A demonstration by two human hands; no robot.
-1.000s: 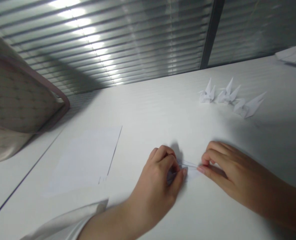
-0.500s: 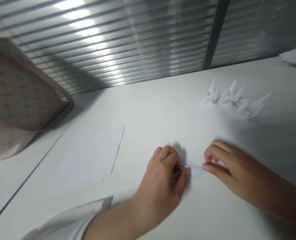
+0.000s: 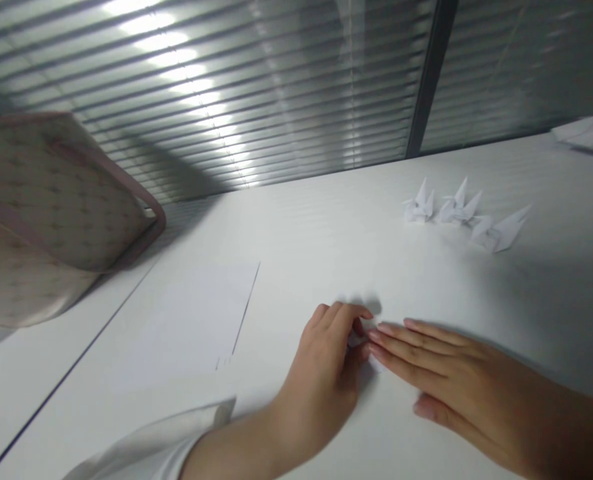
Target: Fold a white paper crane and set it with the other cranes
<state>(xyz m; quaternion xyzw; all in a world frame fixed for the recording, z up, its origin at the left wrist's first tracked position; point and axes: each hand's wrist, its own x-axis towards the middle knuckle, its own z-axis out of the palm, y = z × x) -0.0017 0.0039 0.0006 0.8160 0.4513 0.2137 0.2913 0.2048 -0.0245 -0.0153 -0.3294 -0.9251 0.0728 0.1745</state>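
Observation:
A small piece of folded white paper (image 3: 376,363) lies on the white table, mostly covered by my fingers. My left hand (image 3: 329,357) pinches it from the left, with thumb and fingers curled around its edge. Stretched out flat, my right hand (image 3: 446,370) presses its fingertips onto the paper's right part, close to my left fingertips. Its thumb rests apart on the table. Beyond the hands, three folded paper cranes (image 3: 459,207) stand in a row at the back right.
A stack of white paper sheets (image 3: 191,320) lies to the left. Behind it stands a patterned bag (image 3: 61,213) with pink handles. More white paper (image 3: 589,133) sits at the far right. Window blinds (image 3: 276,100) rise along the table's back edge.
My right hand has gone from pinching the paper's right end to lying flat with fingers extended over it. My left hand keeps its hold. The view has tilted slightly.

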